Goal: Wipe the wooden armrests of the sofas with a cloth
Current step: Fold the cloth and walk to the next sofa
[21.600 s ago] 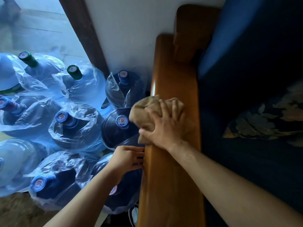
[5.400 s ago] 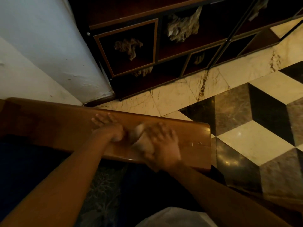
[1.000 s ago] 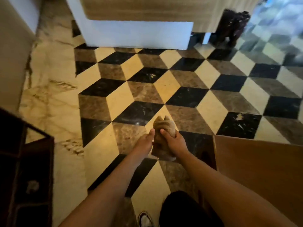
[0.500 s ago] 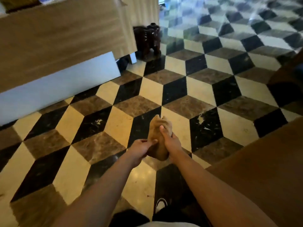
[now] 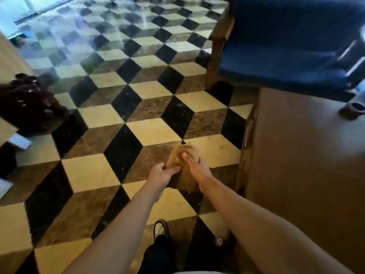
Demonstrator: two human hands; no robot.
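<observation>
Both hands hold the cloth out in front of the body, above the floor. The right hand is wrapped around the cloth's right side, its grip closed on the fabric with the thumb lying up the front face of the bundle. The left hand pinches the cloth's left edge, fingers curled shut on a fold about halfway up. The cloth is tan and bunched into an upright roll; its top stands above both hands and its lower end hangs below them, touching nothing else.

Both forearms are bare and reach forward from the bottom of the view. Below them, a dark trouser leg and a shoe stand on the floor, which is tiled in a cube pattern of cream, brown and black.

To the right, just beside the right arm, is a brown wooden worktop with a small dark round object near its far right edge. Beyond it stands a sofa with blue cushions, and its wooden armrest is at the sofa's left end, well apart from the cloth. At the left edge of the view, a dark carved wooden piece sits on the floor.
</observation>
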